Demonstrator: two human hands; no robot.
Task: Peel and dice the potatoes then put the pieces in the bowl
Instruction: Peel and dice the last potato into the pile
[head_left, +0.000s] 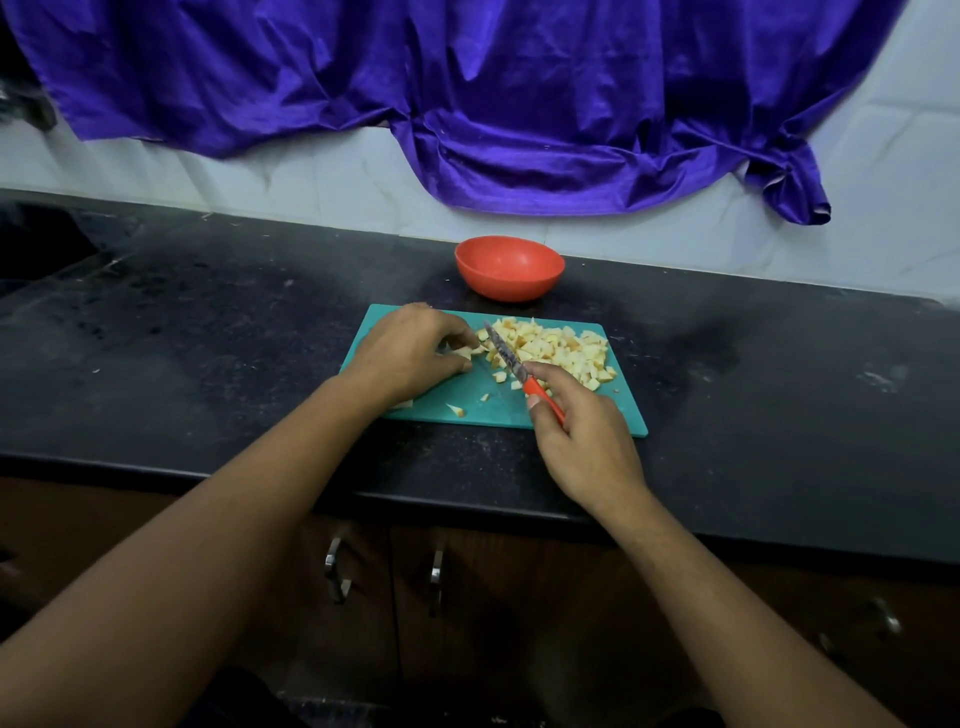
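our left hand (410, 353) pinches a pale potato chunk (464, 352) on the teal plastic cutting board (493, 410), right hand (582, 441) grips the red-handled knife (506, 358) beside the diced potato pile (558, 348). round red plastic bowl (511, 286) sits just behind.

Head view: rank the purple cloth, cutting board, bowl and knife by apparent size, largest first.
1. purple cloth
2. cutting board
3. bowl
4. knife: about as long as the bowl is wide, but thin; its handle is partly hidden in the right hand.
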